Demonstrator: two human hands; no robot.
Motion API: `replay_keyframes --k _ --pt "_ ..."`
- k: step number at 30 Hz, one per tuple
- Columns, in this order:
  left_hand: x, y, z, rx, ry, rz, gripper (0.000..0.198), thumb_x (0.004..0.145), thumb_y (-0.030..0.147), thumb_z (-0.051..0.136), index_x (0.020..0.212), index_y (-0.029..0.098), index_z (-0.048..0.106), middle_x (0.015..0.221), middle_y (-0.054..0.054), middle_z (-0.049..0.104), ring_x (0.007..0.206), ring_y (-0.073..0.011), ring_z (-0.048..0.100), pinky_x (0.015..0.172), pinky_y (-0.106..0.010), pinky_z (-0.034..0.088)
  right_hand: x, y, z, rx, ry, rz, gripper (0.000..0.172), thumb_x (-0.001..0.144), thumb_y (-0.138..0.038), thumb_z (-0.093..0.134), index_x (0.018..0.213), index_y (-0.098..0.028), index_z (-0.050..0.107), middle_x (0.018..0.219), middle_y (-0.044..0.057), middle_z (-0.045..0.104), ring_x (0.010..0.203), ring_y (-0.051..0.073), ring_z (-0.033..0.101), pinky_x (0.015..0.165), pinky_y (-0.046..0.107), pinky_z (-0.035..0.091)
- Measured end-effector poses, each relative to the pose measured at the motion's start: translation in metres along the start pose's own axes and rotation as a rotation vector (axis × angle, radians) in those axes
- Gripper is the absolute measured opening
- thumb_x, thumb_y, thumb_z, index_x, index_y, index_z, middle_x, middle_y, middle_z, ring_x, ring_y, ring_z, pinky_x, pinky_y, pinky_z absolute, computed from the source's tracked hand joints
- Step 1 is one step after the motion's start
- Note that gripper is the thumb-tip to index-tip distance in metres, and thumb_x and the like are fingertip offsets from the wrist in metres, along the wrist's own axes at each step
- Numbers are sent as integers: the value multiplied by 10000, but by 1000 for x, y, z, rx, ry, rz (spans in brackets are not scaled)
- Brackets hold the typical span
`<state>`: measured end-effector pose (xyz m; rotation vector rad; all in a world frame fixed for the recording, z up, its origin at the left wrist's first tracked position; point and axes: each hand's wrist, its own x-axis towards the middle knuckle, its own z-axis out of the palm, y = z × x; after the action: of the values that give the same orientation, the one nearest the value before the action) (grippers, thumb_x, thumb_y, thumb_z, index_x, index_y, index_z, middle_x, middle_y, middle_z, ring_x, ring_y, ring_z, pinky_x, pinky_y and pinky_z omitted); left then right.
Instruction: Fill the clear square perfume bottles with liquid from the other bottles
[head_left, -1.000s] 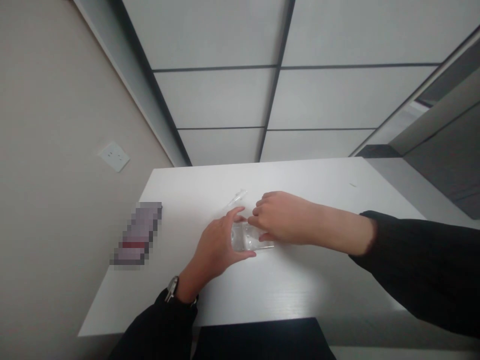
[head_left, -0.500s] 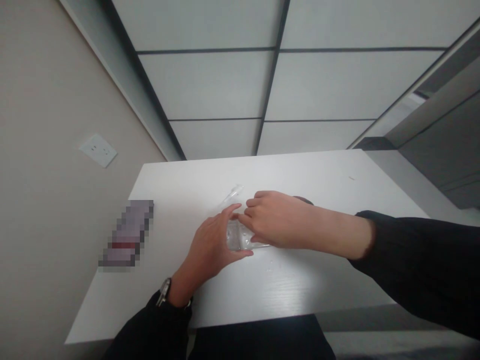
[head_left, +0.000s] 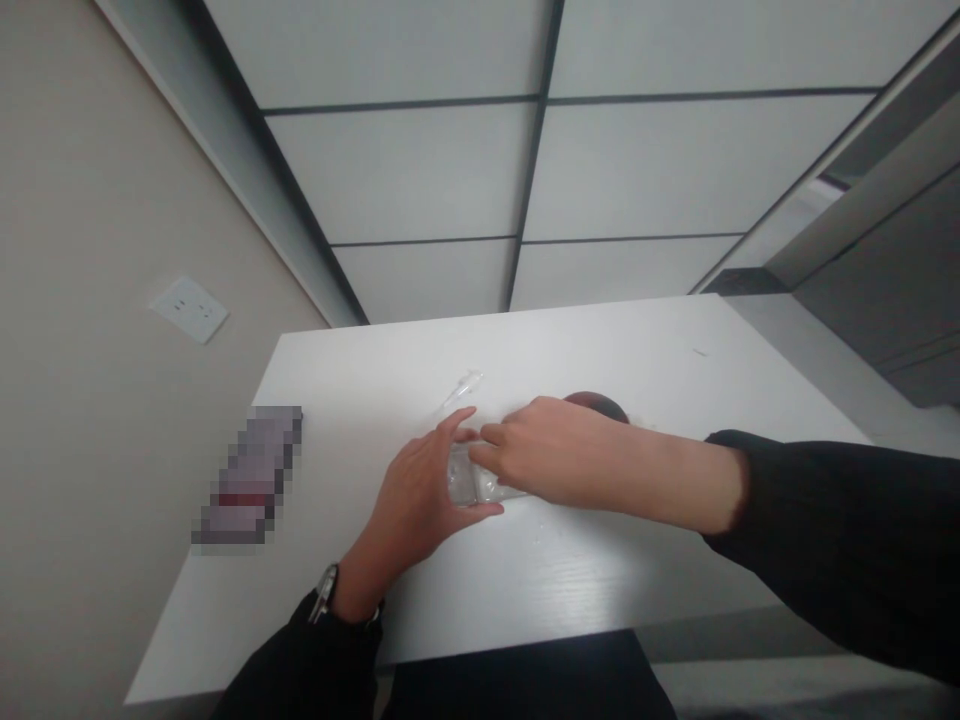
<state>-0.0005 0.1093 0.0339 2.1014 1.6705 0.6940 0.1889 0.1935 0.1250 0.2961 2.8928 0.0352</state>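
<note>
A transparent plastic box (head_left: 463, 480) lies on the white table, its right part hidden under my right hand. My left hand (head_left: 420, 490) clasps the box's left end, thumb along the near side and fingers along the far side. Over the top of the box, my right hand (head_left: 536, 450) is closed with its fingers curled down. What its fingertips pinch, if anything, is hidden. Just beyond my left fingers a thin strip of transparent plastic (head_left: 463, 388) sticks up. A dark, reddish round object (head_left: 598, 405) shows partly behind my right wrist.
A blurred-out flat rectangular item (head_left: 251, 470) lies near the left edge of the white table (head_left: 465, 600). The wall with a socket plate (head_left: 191, 310) borders the left side, and panelled doors (head_left: 420, 180) stand behind. A tiny thin scrap (head_left: 700, 352) lies at the back right.
My right hand has shifted slightly toward me and left over the box, and more of the dark round object shows behind it. My left hand keeps its hold.
</note>
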Motion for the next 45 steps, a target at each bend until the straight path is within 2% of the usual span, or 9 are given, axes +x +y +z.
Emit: replay_keyframes --k 4,8,14,19,23,26,33,39,45 --pt "0 -1 1 -20 1 -2 1036 665 321 955 1515 268 365 1408 -131 691 1239 -347 713 1041 -527 578 -3 1 2 12 55 -109 289 960 -75 648 1235 -162 665 1389 156 669 1053 276 741 668 359 556" --pt "0 1 -1 -12 -21 2 1032 674 309 954 1514 267 355 1388 -126 704 1239 -350 712 1038 -540 574 -4 3 -3 -13 -26 -15 259 1000 -73 568 1239 -103 661 1171 149 747 926 280 756 648 394 560" --pt "1 1 0 0 -3 -16 1036 668 328 958 1513 258 363 1382 -135 702 1180 -340 736 1008 -525 591 -8 3 -4 47 83 -128 295 958 -104 648 1249 -154 648 1366 165 669 1102 281 713 714 357 567" --pt "-1 -3 2 27 24 11 1048 665 318 964 1521 281 359 1400 -125 694 1199 -350 725 1003 -536 591 -5 1 0 -28 9 -42 178 1043 -118 545 1167 -123 673 1156 156 750 917 260 758 666 361 554" --pt "-1 -2 1 7 -5 3 1039 682 329 957 1527 286 353 1366 -109 709 1185 -334 731 1000 -507 589 -10 6 0 29 68 -158 142 1026 -93 581 1086 -149 697 1233 126 728 1131 266 706 757 346 571" --pt "0 1 -1 -5 -16 -13 1057 690 337 956 1539 290 329 1365 -99 706 1207 -331 720 1015 -496 573 -18 12 -5 127 163 -173 190 1026 -79 570 1145 -168 689 1295 118 711 1224 260 658 816 343 562" --pt "0 3 -2 -18 -29 4 1022 718 350 950 1529 274 331 1420 -107 672 1260 -335 690 1046 -489 544 -30 23 -23 195 134 -56 355 926 -7 594 1208 -206 674 1106 61 766 857 212 705 705 325 457" --pt "0 1 -2 -10 -11 30 1077 691 350 971 1532 272 304 1374 -104 701 1219 -336 706 1023 -497 554 -35 26 -29 170 171 -8 468 873 -17 641 1258 -281 675 1087 20 771 867 212 702 646 304 401" --pt "-1 0 -1 12 1 45 1109 676 341 984 1535 289 285 1368 -106 706 1213 -345 710 1004 -502 560 -38 23 -37 181 167 22 357 861 -29 686 1136 -255 717 1027 10 770 828 199 704 637 306 401"
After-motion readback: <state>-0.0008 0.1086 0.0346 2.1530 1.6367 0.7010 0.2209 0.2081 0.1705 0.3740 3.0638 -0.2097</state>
